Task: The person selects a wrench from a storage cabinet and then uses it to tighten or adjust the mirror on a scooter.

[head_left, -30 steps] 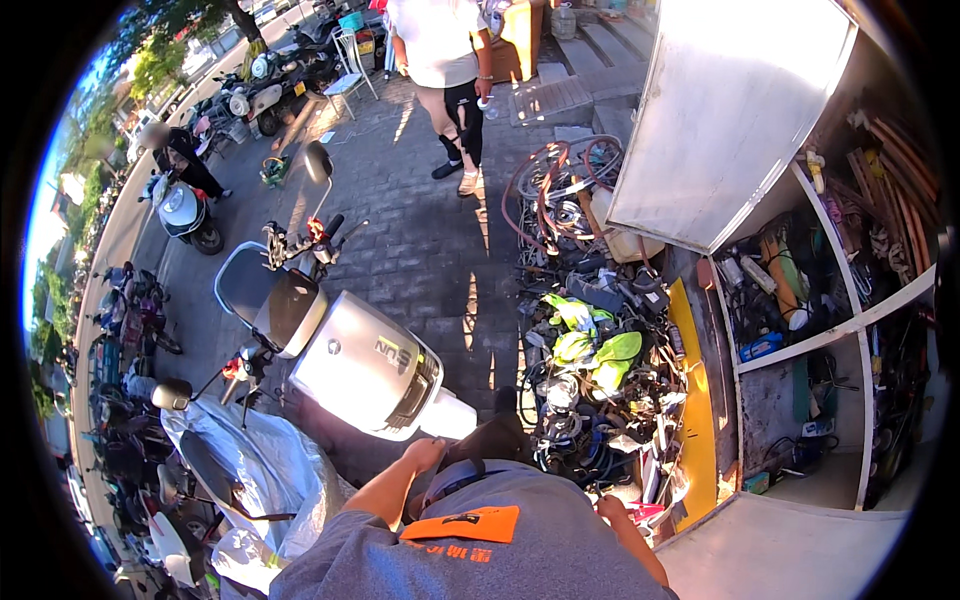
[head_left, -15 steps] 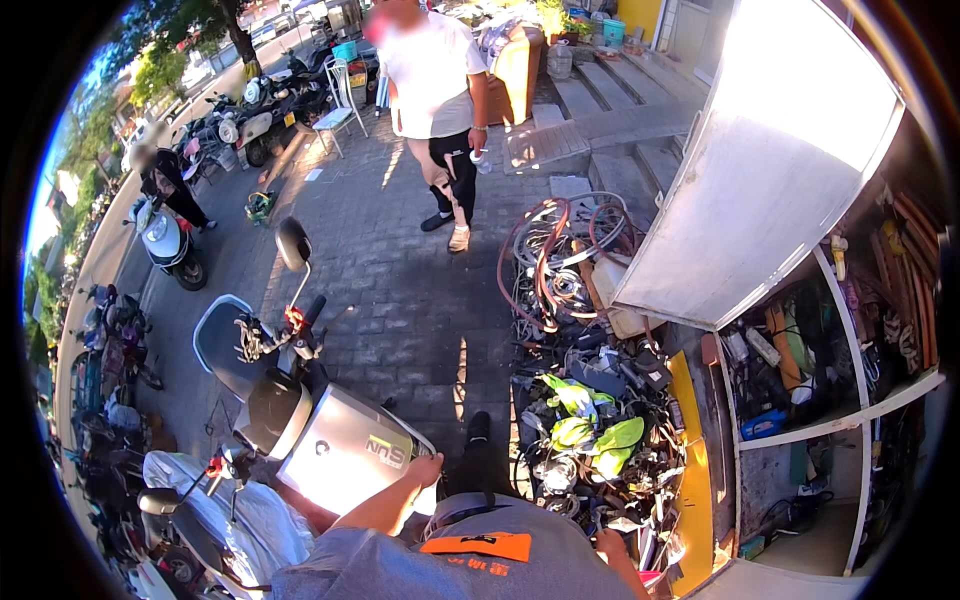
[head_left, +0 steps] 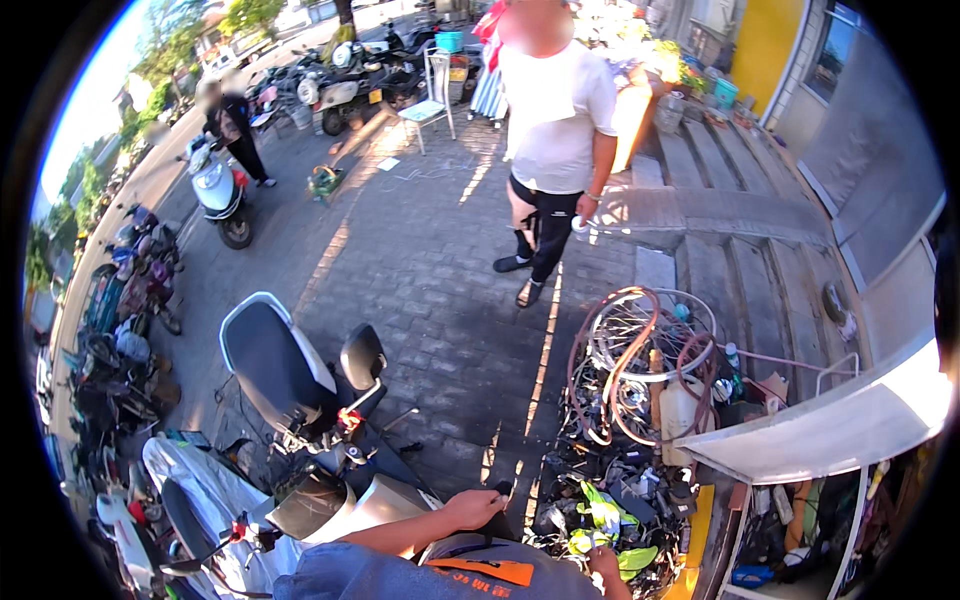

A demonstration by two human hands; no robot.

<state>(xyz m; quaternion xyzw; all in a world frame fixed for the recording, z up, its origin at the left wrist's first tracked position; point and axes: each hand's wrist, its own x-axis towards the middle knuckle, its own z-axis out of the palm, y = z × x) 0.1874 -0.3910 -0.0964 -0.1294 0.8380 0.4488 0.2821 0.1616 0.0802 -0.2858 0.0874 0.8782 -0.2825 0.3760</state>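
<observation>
In the head view, the left hand [head_left: 478, 508] has curled fingers; whether they grip anything, I cannot tell. Left of it, partly behind the forearm, is the silver-grey scooter [head_left: 380, 503]. The right hand [head_left: 603, 562] lies just beside crumpled fluorescent yellow-green cloth [head_left: 637, 562], its hold unclear. Steady footing and forearms clear of the scooter's panel would probably serve best. Beyond the right hand, a heap of dark metal parts [head_left: 640, 482] crowds the way; farther ahead stands a white-shirted person [head_left: 555, 120].
</observation>
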